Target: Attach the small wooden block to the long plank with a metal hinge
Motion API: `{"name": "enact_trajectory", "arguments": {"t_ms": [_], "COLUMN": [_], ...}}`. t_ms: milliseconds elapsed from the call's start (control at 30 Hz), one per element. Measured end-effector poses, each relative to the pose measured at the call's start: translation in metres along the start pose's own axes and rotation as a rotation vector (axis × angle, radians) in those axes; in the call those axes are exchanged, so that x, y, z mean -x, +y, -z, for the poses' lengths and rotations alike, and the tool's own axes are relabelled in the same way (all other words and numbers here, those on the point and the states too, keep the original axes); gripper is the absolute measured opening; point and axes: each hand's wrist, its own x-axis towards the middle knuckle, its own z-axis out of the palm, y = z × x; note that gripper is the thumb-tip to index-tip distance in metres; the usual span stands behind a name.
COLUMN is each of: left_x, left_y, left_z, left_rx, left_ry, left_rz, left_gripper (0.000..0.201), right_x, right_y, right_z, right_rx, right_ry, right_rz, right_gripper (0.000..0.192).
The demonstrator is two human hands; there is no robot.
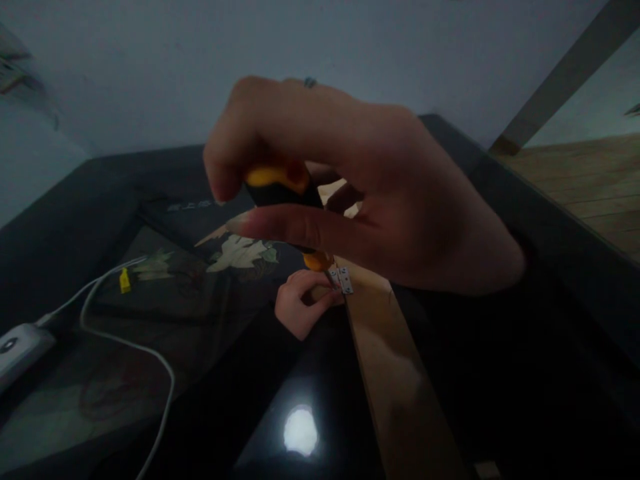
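My right hand (395,193) looms large in the middle, its fingers and thumb closed around the yellow-and-black handle of a screwdriver (285,195). The screwdriver slants down to the right, its tip meeting a small metal hinge (345,281). That hinge lies at the edge of a long wooden board (400,373). Beyond the tip's left side, my left hand (300,307) pinches the hinge's near-left edge between thumb and index finger. Any screw under the tip is too small to make out. Part of the board is hidden behind my right hand.
The board rests on a glossy dark table (200,360) with a leaf pattern. At left are a white power strip (23,350), its pale cable (167,363) and a small yellow object (125,281). A pale wall (150,73) stands behind; wooden floor (590,187) shows at right.
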Motion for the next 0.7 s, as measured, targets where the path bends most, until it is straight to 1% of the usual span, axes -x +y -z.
{"name": "enact_trajectory", "arguments": {"t_ms": [67, 100, 233, 367, 433, 533, 600, 700], "left_x": [0.0, 0.0, 0.001, 0.0, 0.0, 0.0, 0.0, 0.0], "left_y": [-0.001, -0.001, -0.002, -0.004, -0.006, -0.01, -0.012, -0.015], "left_z": [0.0, 0.0, 0.0, 0.0, 0.0, -0.001, -0.001, 0.0], "left_rx": [0.008, 0.012, 0.012, -0.022, -0.053, -0.087, -0.095, -0.125], "left_ry": [0.001, -0.002, -0.023, -0.013, 0.015, 0.018, -0.015, -0.087], "left_rz": [-0.012, -0.018, -0.03, -0.028, -0.027, -0.04, -0.046, -0.059], "left_gripper": [0.007, 0.008, 0.008, 0.01, 0.019, 0.041, 0.054, 0.064], "right_x": [0.005, 0.008, 0.017, 0.018, 0.016, 0.01, 0.005, 0.003], "right_y": [0.003, 0.005, 0.008, 0.005, 0.002, -0.002, -0.003, -0.004], "right_z": [0.002, 0.004, 0.008, 0.006, 0.006, 0.011, 0.017, 0.022], "right_rx": [0.01, 0.007, -0.048, -0.101, -0.098, -0.074, -0.071, -0.072], "right_ry": [-0.006, -0.012, -0.007, 0.041, 0.053, 0.022, -0.035, -0.104], "right_rz": [0.126, 0.164, 0.172, 0.198, 0.173, 0.109, 0.087, 0.073], "right_gripper": [0.059, 0.061, 0.066, 0.06, 0.057, 0.055, 0.055, 0.054]}}
